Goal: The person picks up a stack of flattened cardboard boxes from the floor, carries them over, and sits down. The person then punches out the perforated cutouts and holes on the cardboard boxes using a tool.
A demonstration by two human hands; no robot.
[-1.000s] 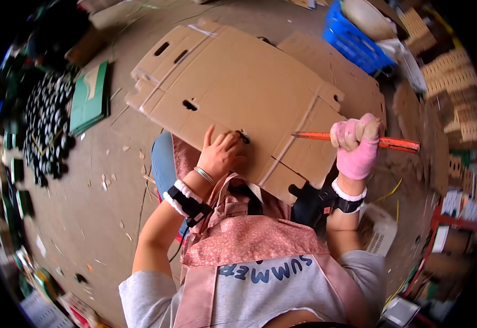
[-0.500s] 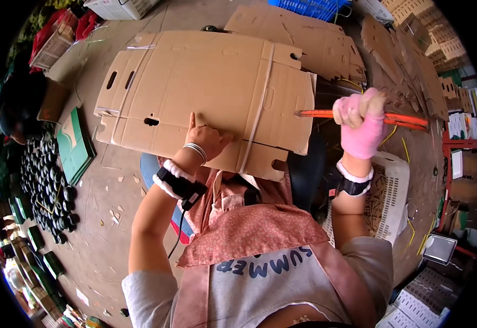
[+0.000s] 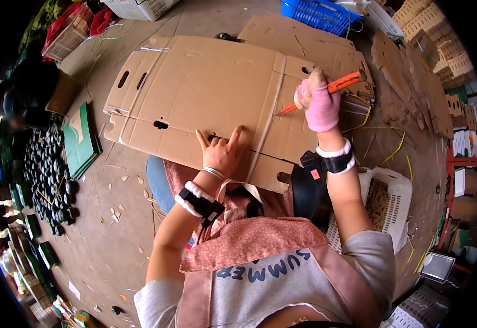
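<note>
A flattened cardboard bundle with white straps lies across my lap. My left hand is bare and rests on its near edge, index and little fingers stretched apart beside a dark hole. In a pink glove, my right hand is closed round an orange-red tool. The tool slants down to the left, its narrow tip at the cardboard near the right strap. Whether the tip touches the board I cannot tell.
More flattened cardboard lies beyond the bundle. A white crate of scraps stands at my right, a blue basket at the far side. Green boards and many dark round objects lie left. Yellow straps are on the floor.
My right hand has moved left over the cardboard, and the tool now tilts down to it. My left hand has spread its fingers near the edge. The view has shifted.
</note>
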